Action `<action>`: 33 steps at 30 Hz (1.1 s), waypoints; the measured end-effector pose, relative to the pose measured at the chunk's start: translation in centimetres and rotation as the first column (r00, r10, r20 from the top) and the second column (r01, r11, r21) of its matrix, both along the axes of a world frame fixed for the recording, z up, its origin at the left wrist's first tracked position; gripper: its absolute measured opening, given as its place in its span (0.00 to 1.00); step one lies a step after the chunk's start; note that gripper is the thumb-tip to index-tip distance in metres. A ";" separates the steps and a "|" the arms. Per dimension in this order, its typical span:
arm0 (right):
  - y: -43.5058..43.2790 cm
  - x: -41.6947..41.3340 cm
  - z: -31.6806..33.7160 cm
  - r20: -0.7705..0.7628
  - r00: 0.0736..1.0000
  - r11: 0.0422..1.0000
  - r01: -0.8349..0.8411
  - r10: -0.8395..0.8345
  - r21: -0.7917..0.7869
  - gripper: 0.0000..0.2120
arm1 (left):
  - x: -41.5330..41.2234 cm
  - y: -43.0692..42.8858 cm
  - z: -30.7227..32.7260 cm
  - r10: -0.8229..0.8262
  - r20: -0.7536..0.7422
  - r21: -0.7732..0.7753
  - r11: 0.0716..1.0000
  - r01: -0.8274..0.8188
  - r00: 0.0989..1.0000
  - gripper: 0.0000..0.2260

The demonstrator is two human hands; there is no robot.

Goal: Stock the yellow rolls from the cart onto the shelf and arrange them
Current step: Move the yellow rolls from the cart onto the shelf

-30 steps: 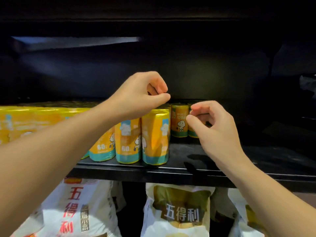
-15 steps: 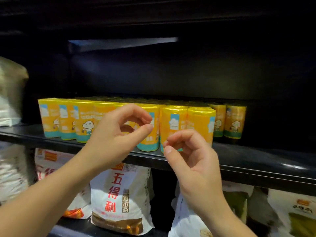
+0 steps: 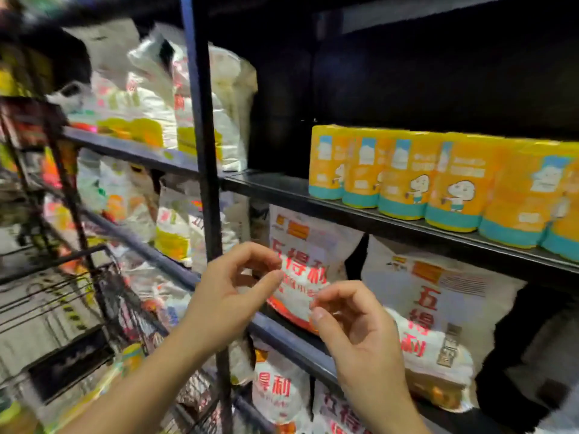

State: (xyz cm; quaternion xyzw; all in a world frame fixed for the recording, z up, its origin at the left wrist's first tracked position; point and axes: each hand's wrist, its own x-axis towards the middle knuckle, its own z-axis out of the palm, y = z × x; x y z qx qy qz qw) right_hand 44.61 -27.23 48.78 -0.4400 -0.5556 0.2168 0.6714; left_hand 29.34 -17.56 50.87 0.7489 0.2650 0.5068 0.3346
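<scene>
Facing the black metal shelf (image 3: 282,195), we judge ourselves between loads: black wire cart (image 3: 62,296) at lower left, yellow teal-banded rolls (image 3: 407,180) lined up at right, left hand (image 3: 228,302) and right hand (image 3: 360,336) low centre, fingers (image 3: 250,252) loosely curled, empty. Next, reach into the cart.

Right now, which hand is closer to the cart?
Left. The left hand is just right of the cart; the right hand is farther right, past the left hand.
</scene>
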 end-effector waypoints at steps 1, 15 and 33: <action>1.4 -1.9 -1.0 -0.016 1.000 0.999 -0.019 0.019 -0.026 0.06 | -2.2 0.9 -1.2 0.034 -0.002 -0.042 0.999 -0.034 0.999 0.08; 16.0 -22.3 -16.7 0.011 0.954 0.860 -0.265 0.299 -0.436 0.10 | -26.3 6.0 -17.3 0.474 -0.141 -0.480 0.735 -0.479 0.869 0.03; 40.1 -35.2 -32.3 0.135 0.747 0.493 -0.280 0.650 -0.824 0.06 | -37.2 21.2 -31.3 0.717 -0.298 -0.827 0.136 -0.545 0.631 0.06</action>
